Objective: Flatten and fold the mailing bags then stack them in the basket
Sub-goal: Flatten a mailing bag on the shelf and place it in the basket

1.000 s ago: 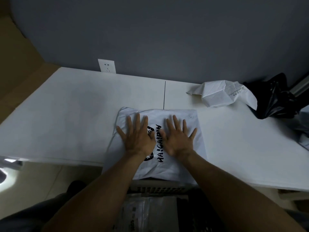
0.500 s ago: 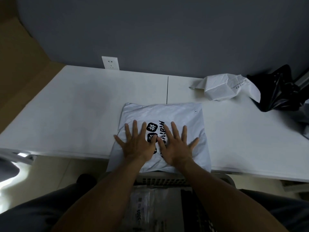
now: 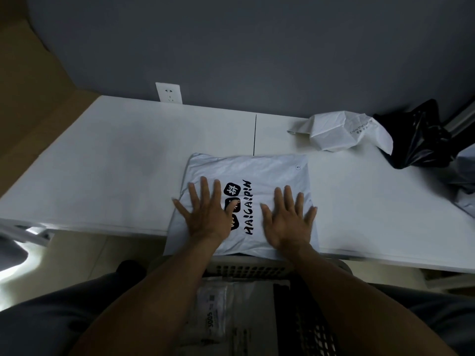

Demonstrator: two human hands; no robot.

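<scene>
- My left hand (image 3: pixel 205 217) lay palm down on the left half of the mailing bag (image 3: pixel 257 173), fingers straight and spread, partly covering the black logo squares
- My right hand (image 3: pixel 288 222) was the same deal on the right half: fingers fanned out, pressing flat, gripping nothing, with the little finger out at the bag's right edge
- The two hands sat apart, and the black "HAIGAIPIN" print showed in the gap between them
- The mailing bag was white and lay mostly flat on the white surface (image 3: pixel 115 163), right at the near edge, with its near end hanging a bit over
- Its far end touched the dark seam (image 3: pixel 255 134) that ran across the surface toward the wall
- The basket (image 3: pixel 246 267) sat just below that near edge, between my forearms, its slotted rim tucked under the bag's overhang
- Inside it were some flat bags (image 3: pixel 213 304) already: a pale one with a printed label and something dark to its right, too dim to say more
- At the far right of the surface a crumpled white bag (image 3: pixel 339 132) rested against a black bag (image 3: pixel 416 140), both well apart from the one under my hands
- A grey bag (image 3: pixel 465 176) poked in at the right edge, cut off by the frame
- A wall socket (image 3: pixel 169 93) sat on the grey wall just behind the surface, left of the seam
</scene>
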